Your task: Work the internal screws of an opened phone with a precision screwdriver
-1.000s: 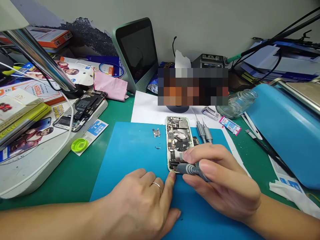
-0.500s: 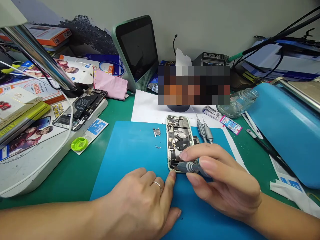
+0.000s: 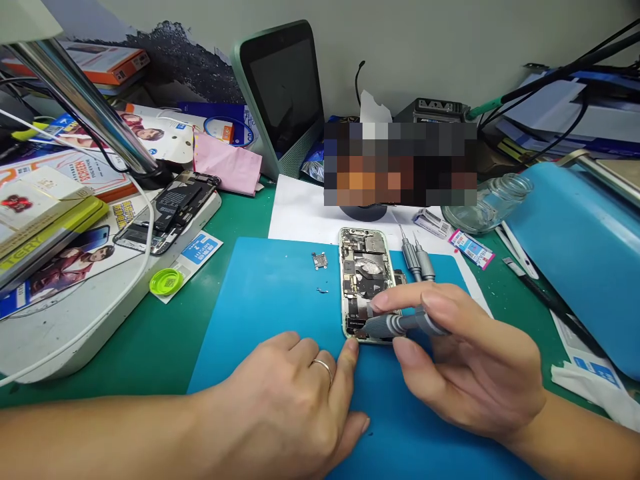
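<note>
An opened phone (image 3: 370,265) lies on the blue mat (image 3: 270,293), its inner parts bare. My left hand (image 3: 300,387), wearing a ring, has its index fingertip on the phone's bottom edge; thumb and index finger are stretched out, the other fingers bent. My right hand (image 3: 470,360) is closed around a grey screwdriver (image 3: 390,325), which slants down to the phone's lower left end; its tip is hard to make out. To the phone's left lie a small metal plate (image 3: 320,261) and a tiny metal piece (image 3: 323,290). Two more screwdrivers (image 3: 418,259) lie beyond my right hand.
Another opened phone (image 3: 175,207) rests on the white lamp base (image 3: 60,340) at left, near a green cap (image 3: 167,282). A glass jar (image 3: 490,203) and a blue case (image 3: 575,253) stand at right. Behind are a screen device (image 3: 280,87) and a blurred-out area.
The whole view has shifted slightly, so the scene sits a little to the right and higher. My right hand's fingers have changed position on the screwdriver. The left index finger remains at the phone's edge.
</note>
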{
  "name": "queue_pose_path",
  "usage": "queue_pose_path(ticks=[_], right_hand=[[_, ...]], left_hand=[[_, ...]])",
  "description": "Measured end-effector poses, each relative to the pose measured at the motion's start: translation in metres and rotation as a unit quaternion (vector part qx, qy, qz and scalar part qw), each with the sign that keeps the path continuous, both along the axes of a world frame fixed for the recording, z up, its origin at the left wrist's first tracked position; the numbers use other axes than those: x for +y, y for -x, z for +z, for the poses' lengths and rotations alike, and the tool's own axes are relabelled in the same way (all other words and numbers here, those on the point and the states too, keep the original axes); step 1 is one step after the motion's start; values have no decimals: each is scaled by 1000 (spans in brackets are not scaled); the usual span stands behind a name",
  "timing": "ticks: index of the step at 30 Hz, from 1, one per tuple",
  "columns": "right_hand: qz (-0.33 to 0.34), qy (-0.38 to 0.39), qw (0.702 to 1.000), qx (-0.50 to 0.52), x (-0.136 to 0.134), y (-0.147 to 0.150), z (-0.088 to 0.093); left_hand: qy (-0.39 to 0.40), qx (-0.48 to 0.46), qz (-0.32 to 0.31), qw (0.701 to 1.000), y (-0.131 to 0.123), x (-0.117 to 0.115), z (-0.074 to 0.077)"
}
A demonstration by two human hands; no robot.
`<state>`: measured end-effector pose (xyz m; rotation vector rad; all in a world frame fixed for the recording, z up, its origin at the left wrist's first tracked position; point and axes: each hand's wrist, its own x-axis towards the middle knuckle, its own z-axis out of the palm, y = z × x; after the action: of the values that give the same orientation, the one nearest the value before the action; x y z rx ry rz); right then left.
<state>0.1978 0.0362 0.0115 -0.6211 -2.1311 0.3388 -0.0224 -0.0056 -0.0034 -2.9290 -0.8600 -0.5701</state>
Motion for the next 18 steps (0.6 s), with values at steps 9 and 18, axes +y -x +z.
queue_pose_path(ticks=[9, 18], right_hand=[[7, 64, 998, 26, -3, -1, -2], [23, 76, 996, 25, -4, 0, -4]], left_hand=[[11, 0, -4, 1000, 0, 1, 1], [12, 0, -4, 1000, -1, 0, 1]])
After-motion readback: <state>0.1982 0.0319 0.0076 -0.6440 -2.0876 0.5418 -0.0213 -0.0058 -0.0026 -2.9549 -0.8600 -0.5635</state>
